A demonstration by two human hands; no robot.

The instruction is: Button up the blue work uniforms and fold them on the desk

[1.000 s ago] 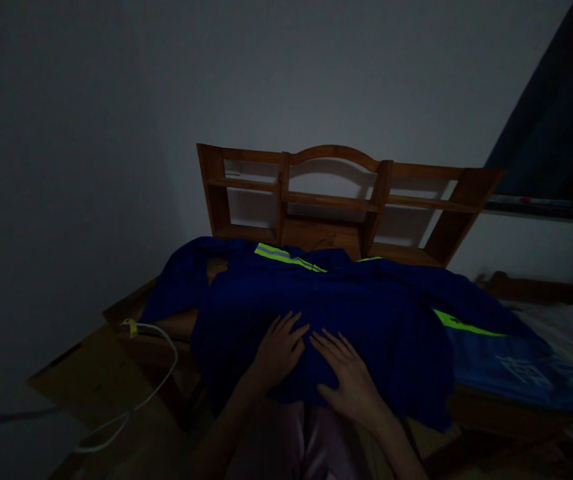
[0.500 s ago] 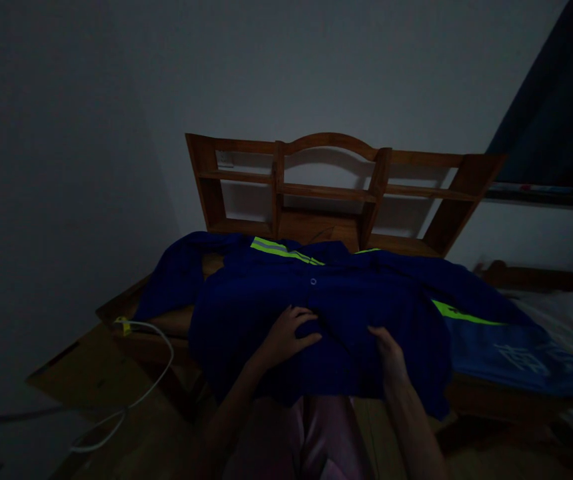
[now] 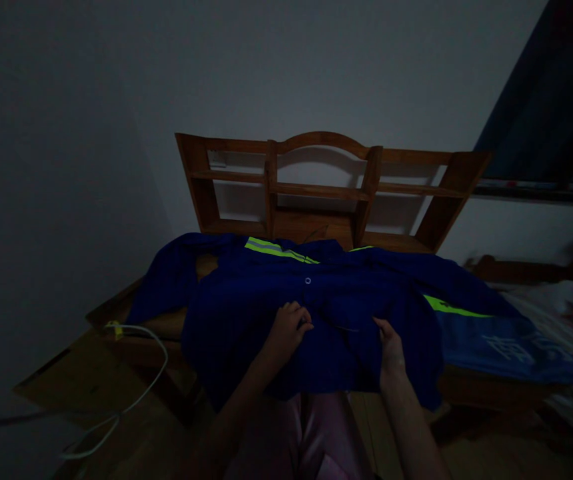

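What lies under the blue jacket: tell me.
A wooden desk shows beneath the blue jacket at its left edge and through a gap near the sleeve. Whatever else lies on the desk under the cloth is covered.

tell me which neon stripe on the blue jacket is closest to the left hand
The grey-centred stripe at the collar of the blue jacket, just beyond the left hand; the other stripe lies far off to the right.

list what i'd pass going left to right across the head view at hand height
white cable → left hand → right hand, both with fingers closed on the blue jacket → yellow-green stripe → white lettering
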